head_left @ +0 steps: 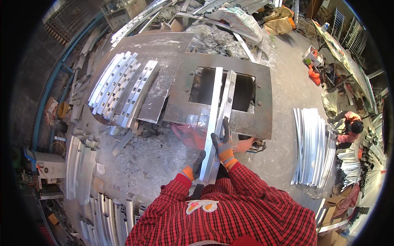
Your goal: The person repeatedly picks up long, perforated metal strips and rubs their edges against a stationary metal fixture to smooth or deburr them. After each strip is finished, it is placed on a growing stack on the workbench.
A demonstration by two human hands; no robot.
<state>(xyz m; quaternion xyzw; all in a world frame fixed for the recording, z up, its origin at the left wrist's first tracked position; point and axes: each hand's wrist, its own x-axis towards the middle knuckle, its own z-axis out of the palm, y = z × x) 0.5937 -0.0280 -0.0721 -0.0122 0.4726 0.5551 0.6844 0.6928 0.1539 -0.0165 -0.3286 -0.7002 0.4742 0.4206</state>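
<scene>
Two long silvery aluminium profiles [212, 127] lie side by side in front of me, their far ends over the square opening of a steel plate table [176, 104]. The right-hand profile [227, 92] shows small dark cut-outs. My left hand [198, 164], in a grey and orange glove, holds the left side close to the near ends. Further up, my right hand [223, 144], gloved alike, is closed round the profiles from the right, its thumb over the left-hand one. Several notched profiles [113, 84] lie in rows on the plate to the left.
A large stack of profiles [310, 147] lies on the floor at right, with a co-worker [351, 129] crouching beyond it. More profiles [80, 168] lie at left near a white machine box [51, 166]. Plastic sheeting and scrap [221, 35] pile up behind the table.
</scene>
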